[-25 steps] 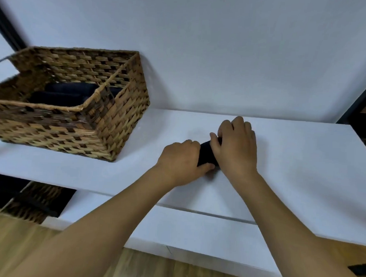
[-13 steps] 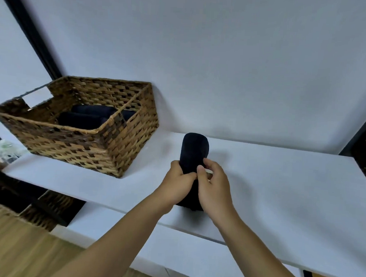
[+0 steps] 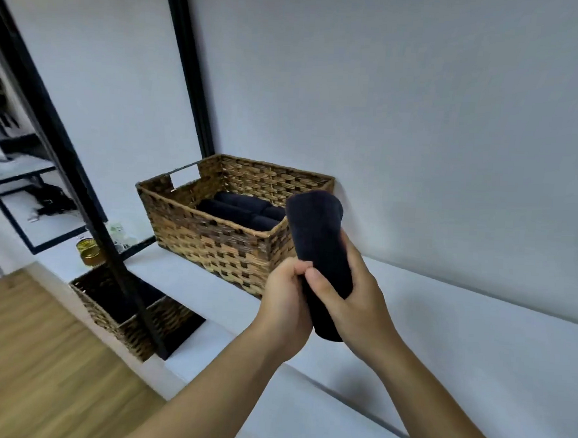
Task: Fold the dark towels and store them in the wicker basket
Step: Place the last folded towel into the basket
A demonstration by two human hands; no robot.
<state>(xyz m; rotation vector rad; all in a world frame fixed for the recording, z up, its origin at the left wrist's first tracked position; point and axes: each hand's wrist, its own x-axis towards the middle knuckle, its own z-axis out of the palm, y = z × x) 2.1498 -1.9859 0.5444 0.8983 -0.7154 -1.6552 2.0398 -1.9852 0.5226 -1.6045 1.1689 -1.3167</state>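
A rolled dark towel (image 3: 317, 233) stands nearly upright in the air, lifted off the white shelf (image 3: 458, 345). My left hand (image 3: 284, 305) grips its lower part from the left, and my right hand (image 3: 350, 299) wraps round it from the right, thumb across the front. The roll's top end overlaps the right front corner of the wicker basket (image 3: 212, 245), which stands on the shelf against the wall. Several rolled dark towels (image 3: 238, 209) lie side by side inside the basket.
A black frame post (image 3: 81, 188) runs diagonally at the left, another (image 3: 188, 69) behind the basket. A second wicker basket (image 3: 115, 313) sits on the lower white ledge. A glass jar (image 3: 88, 252) and small items stand at the left. Wooden floor lies below.
Both hands have lifted the rolled towel from the shelf and carried it up and left towards the basket. My view has swung left, so the basket now sits near the centre.
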